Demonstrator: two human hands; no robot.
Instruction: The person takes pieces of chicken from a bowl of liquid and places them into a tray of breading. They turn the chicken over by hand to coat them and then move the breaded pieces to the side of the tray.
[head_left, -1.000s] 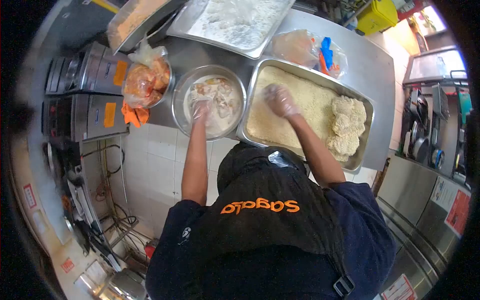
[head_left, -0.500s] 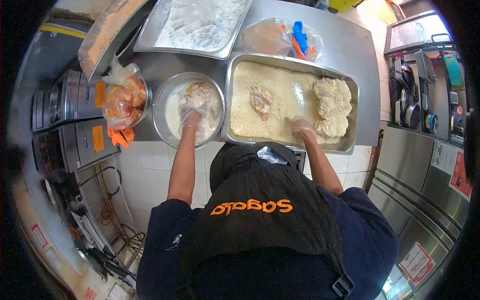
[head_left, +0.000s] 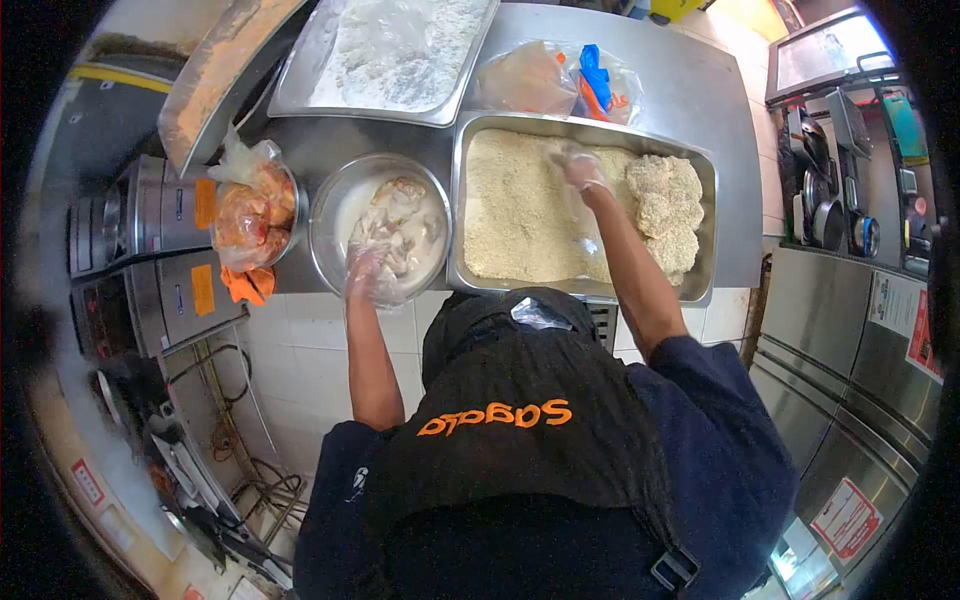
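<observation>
In a steel bowl [head_left: 318, 235] of milky white liquid lie several raw chicken pieces [head_left: 395, 215]. My left hand [head_left: 367, 268], in a clear plastic glove, is at the near side of the bowl with its fingertips against the chicken; I cannot tell whether it grips a piece. My right hand [head_left: 582, 170], also gloved and slightly blurred, is over the far middle of a deep steel tray [head_left: 712, 225] of pale breadcrumbs [head_left: 515, 215]. Its fingers stretch out to the left above the crumbs. Breaded pieces [head_left: 665, 205] are stacked at the tray's right end.
Behind the bowl stands a tray of white flour [head_left: 390, 55]. To the left, a bagged bowl of orange-red meat [head_left: 255, 215] sits above an orange cloth [head_left: 247, 285]. Plastic bags [head_left: 530, 80] lie behind the crumb tray on the steel table [head_left: 680, 65].
My right hand has moved from the crumb tray's near edge to its far middle. The bare chicken piece there no longer shows. My left hand has drawn back toward the bowl's near rim.
</observation>
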